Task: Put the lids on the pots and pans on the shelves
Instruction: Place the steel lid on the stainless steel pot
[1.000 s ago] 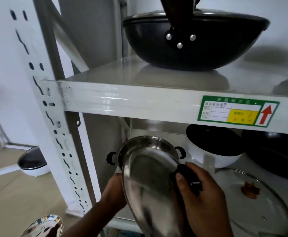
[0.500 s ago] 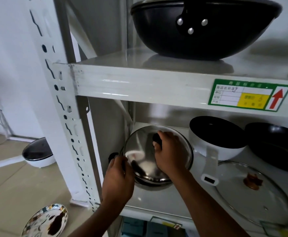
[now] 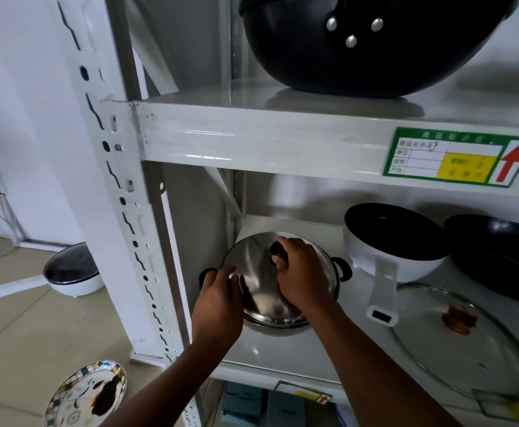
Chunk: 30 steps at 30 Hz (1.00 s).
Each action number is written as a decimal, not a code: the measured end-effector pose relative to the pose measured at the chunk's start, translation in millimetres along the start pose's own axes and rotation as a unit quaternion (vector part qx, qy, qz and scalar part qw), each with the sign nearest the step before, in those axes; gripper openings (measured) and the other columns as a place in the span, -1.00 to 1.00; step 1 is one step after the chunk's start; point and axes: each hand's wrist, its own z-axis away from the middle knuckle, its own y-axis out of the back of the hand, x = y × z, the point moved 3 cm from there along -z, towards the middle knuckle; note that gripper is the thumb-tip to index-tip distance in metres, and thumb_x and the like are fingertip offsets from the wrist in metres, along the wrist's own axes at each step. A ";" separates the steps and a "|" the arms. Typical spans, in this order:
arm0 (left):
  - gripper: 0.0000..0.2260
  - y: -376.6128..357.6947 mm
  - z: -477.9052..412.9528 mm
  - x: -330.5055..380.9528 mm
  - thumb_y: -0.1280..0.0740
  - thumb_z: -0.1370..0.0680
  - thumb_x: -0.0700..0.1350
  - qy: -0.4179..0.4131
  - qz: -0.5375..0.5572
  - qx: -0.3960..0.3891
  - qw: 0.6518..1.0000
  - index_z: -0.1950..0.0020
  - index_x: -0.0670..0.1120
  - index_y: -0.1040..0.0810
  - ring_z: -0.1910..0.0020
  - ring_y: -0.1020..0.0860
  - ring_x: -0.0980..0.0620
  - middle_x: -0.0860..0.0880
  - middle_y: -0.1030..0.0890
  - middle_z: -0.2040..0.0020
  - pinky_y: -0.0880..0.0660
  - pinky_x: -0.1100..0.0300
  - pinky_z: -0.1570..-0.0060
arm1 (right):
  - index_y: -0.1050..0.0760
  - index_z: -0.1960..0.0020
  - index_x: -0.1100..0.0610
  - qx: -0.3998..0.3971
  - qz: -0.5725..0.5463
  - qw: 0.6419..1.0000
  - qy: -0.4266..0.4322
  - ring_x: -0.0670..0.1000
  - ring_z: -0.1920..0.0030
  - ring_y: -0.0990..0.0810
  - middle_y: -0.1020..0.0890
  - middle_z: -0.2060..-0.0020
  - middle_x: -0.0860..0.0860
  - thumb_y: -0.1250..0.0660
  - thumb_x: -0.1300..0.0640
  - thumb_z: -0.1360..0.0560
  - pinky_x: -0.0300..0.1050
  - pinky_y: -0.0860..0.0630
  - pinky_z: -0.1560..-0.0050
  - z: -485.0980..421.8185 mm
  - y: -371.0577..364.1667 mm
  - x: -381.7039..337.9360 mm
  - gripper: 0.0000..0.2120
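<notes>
A shiny steel lid [image 3: 261, 272] lies flat on a steel pot [image 3: 278, 323] with black side handles, at the left end of the lower shelf [image 3: 282, 349]. My right hand [image 3: 302, 274] grips the lid's black knob [image 3: 276, 250] from above. Over the lid's left rim my left hand [image 3: 219, 303] rests with fairly straight fingers, beside the pot's left handle [image 3: 204, 274]. To the right stands an uncovered white pot [image 3: 390, 260] with a black inside. A glass lid [image 3: 437, 362] with a brown knob lies flat on the shelf in front of a black pan [image 3: 498, 251].
A large black wok [image 3: 375, 50] sits on the upper shelf [image 3: 252, 134]. The white perforated shelf post [image 3: 113, 180] stands just left of my arms. On the tiled floor are a white saucepan [image 3: 73, 272] with a long handle and another steel lid [image 3: 85, 392].
The steel lid, held tilted in front of the pot a second ago, has been lowered flat onto it. My left hand has come up to the lid's left rim.
</notes>
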 end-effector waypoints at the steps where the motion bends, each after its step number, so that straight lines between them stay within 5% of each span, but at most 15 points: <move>1: -0.71 -0.5 0.7 -0.1 -0.13 -0.63 -0.04 0.000 -0.001 -0.005 1.000 -0.31 -0.01 -0.46 -0.04 -0.57 -0.10 -0.05 -0.50 -0.22 -0.51 0.07 0.03 | -0.37 -0.44 0.13 -0.001 0.002 1.000 0.000 0.12 -0.38 -0.38 -0.50 -0.34 0.09 -0.22 0.11 -0.59 0.01 -0.36 -0.34 0.5 -1.2 0.7 -0.58; 16: -0.86 -8.4 3.0 -4.1 -0.17 -0.62 -0.06 -0.040 -0.046 -0.026 0.998 -0.08 0.10 -0.49 0.16 -0.54 0.00 0.02 -0.47 -0.07 -0.50 0.13 0.29 | -0.37 -0.44 0.10 0.002 0.002 1.000 -0.015 0.10 -0.39 -0.38 -0.48 -0.37 0.05 -0.21 0.08 -0.61 0.00 -0.36 -0.35 0.8 -16.6 5.4 -0.59; 23: -0.71 -9.6 5.1 14.9 -0.21 -0.60 -0.01 -0.073 -0.091 -0.056 0.992 -0.31 0.03 -0.47 -0.21 -0.47 -0.01 -0.03 -0.45 -0.28 -0.50 0.17 0.07 | -0.25 -0.50 0.02 -0.024 0.009 0.999 -0.028 0.06 -0.49 -0.29 -0.37 -0.48 0.04 -0.20 -0.05 -0.59 0.05 -0.32 -0.44 9.0 -13.0 5.4 -0.50; 30: -0.68 -20.7 4.5 67.2 -0.14 -0.60 0.05 -0.134 -0.114 -0.048 0.983 -0.30 0.00 -0.47 -0.22 -0.48 -0.08 -0.06 -0.48 -0.29 -0.49 0.11 0.00 | -0.35 -0.43 0.09 0.032 0.044 0.998 0.027 0.12 -0.48 -0.29 -0.39 -0.45 0.10 -0.23 -0.03 -0.54 0.08 -0.32 -0.43 35.5 46.5 17.2 -0.51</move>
